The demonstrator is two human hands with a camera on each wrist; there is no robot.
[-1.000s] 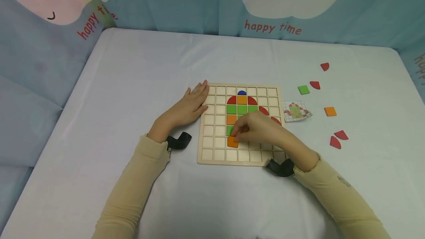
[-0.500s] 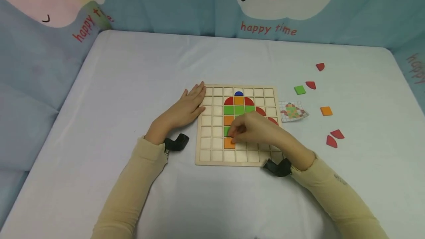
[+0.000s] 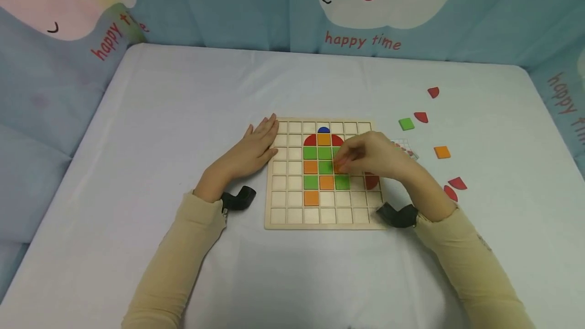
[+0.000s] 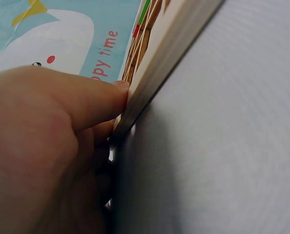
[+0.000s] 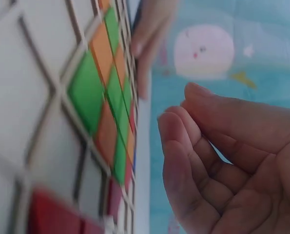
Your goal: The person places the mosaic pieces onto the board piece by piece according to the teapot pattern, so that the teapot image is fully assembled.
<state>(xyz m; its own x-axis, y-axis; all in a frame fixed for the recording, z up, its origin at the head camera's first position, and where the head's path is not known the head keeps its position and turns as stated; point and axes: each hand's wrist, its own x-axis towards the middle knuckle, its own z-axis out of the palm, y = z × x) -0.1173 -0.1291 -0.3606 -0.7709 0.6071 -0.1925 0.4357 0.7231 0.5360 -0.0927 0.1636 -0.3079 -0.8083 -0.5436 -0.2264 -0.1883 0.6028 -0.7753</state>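
A wooden grid board [image 3: 279,217] lies on the white table, with green, orange, red and blue flat pieces in its cells. Beside the board's left edge rests my left hand [image 3: 244,155], fingers extended; in the left wrist view its thumb [image 4: 101,100] touches the wooden rim. My right hand [image 3: 378,154] hovers over the board's right half, its fingertips by an orange square [image 3: 338,168]. In the right wrist view those fingers [image 5: 176,168] are loosely bent, with nothing between them and the thumb. Another orange square [image 3: 311,198] sits in a lower cell.
Right of the board, a small pattern card [image 3: 403,144] is partly hidden by my right hand. Farther right lie a loose green square [image 3: 406,124], an orange square [image 3: 442,152] and several red quarter-circle pieces [image 3: 421,117]. A blue printed curtain [image 3: 256,9] borders the table's back.
My right hand has left the lower orange square and moved up and right, uncovering green and orange squares. The left hand keeps its place at the board. The head view has shifted slightly.
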